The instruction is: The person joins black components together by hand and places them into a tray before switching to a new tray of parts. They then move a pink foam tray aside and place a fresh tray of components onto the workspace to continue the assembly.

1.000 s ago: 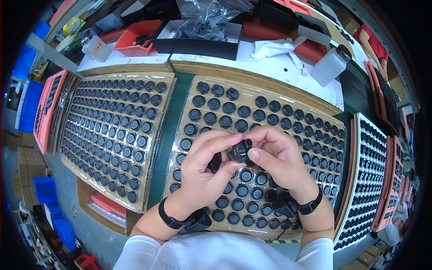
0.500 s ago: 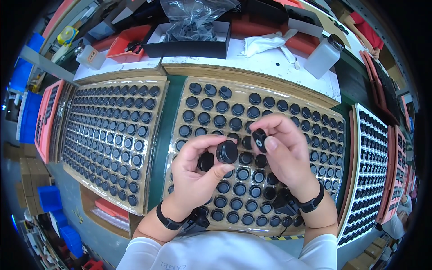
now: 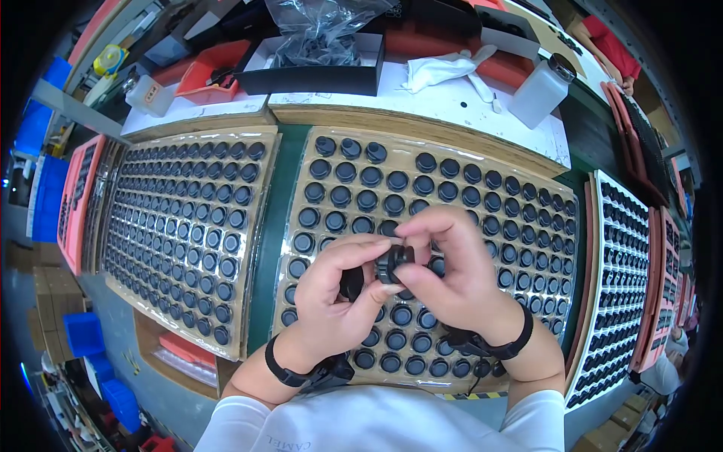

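Between the fingertips of my left hand (image 3: pixel 327 301) is a black round cap-like part (image 3: pixel 386 267), turned on its side. A second dark part (image 3: pixel 351 283) is tucked against that hand's palm. My right hand (image 3: pixel 467 286) pinches a small black disc-shaped piece (image 3: pixel 406 255) against the end of the round part; fingers partly cover where they meet. Both hands are above a clear plastic tray (image 3: pixel 399 156) on brown board, filled with rows of similar black round parts. In its farthest row, one gap shows right of three parts with knobs on top.
Another filled tray (image 3: pixel 260 177) lies left, and a white tray (image 3: pixel 597 226) of black parts right. Along the back bench stand a black box (image 3: pixel 309 81) with a plastic bag, a red bin (image 3: pixel 199 94), white gloves (image 3: pixel 437 73) and a translucent bottle (image 3: pixel 541 94). A person's arm (image 3: pixel 602 60) shows far right.
My right hand has moved left and brought its small piece against the round part. That part, held upright before, has tipped sideways in my left hand.
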Available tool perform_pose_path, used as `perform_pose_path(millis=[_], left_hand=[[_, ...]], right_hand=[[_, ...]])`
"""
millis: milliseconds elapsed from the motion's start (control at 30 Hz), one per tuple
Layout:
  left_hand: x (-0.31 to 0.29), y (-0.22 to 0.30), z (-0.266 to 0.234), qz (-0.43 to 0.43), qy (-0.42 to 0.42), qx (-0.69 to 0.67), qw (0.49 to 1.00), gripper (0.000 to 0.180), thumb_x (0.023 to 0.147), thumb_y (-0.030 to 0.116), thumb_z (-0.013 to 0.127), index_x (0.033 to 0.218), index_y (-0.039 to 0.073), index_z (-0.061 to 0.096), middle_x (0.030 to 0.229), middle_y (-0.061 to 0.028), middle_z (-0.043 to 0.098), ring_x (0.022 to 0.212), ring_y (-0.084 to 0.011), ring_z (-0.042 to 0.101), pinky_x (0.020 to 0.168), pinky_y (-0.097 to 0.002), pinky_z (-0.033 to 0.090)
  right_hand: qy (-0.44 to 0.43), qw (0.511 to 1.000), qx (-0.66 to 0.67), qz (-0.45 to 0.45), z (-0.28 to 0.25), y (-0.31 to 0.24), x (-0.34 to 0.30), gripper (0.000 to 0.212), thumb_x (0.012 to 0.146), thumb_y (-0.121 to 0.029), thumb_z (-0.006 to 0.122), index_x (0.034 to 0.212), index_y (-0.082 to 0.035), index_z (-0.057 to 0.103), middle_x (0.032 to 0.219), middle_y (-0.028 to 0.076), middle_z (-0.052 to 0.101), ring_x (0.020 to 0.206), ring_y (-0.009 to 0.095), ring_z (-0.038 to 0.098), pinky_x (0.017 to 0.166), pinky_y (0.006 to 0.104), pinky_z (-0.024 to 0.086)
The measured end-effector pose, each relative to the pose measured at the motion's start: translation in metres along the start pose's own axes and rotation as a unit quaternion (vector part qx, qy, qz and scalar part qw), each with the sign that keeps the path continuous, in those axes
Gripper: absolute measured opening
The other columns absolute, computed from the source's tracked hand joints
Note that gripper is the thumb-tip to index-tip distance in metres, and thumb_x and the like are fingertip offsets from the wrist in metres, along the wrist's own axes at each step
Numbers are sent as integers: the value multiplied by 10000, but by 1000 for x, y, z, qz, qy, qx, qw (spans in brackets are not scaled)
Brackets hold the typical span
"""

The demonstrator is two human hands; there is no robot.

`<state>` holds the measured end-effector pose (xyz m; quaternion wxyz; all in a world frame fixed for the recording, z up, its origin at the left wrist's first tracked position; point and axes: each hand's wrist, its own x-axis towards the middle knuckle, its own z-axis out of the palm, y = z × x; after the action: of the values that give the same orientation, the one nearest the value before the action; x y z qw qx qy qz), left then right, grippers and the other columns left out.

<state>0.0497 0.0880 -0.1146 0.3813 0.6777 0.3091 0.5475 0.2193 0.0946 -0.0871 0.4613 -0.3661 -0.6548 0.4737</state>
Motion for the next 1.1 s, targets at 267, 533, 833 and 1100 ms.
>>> perform_pose_path(millis=[267,533,833,1100], left_hand=[[-1,0,-3,9,-7,15,1000,355,789,19,689,1110,-9,539,1072,-160,591,658,-84,520,612,-216,442],[-2,-1,-1,-5,2,-6,1000,362,783,2,687,1111,-12,533,1068,-154,595,637,-77,505,627,-220,442],[-2,-1,0,-33,12,-37,999,374,789,12,687,1126,-12,526,1052,-133,594,655,-79,514,656,-228,448],[-4,0,-1,-102,12,-61,993,372,824,48,667,1153,-26,509,1025,-99,589,761,-98,541,706,-234,453]], right_hand=[[-2,999,52,4,4,3,0,197,903,-94,488,1081,-10,482,912,35,509,736,83,451,694,234,403],[-1,995,98,35,3,4,0,250,901,-158,531,1090,-8,466,876,21,480,738,74,419,689,219,369],[12,998,57,22,-7,2,2,279,832,-136,623,1057,-20,506,832,18,484,718,96,423,663,231,370],[-27,989,-119,-84,-11,-5,14,221,773,-45,659,975,-67,572,873,36,509,738,134,483,653,244,416]])
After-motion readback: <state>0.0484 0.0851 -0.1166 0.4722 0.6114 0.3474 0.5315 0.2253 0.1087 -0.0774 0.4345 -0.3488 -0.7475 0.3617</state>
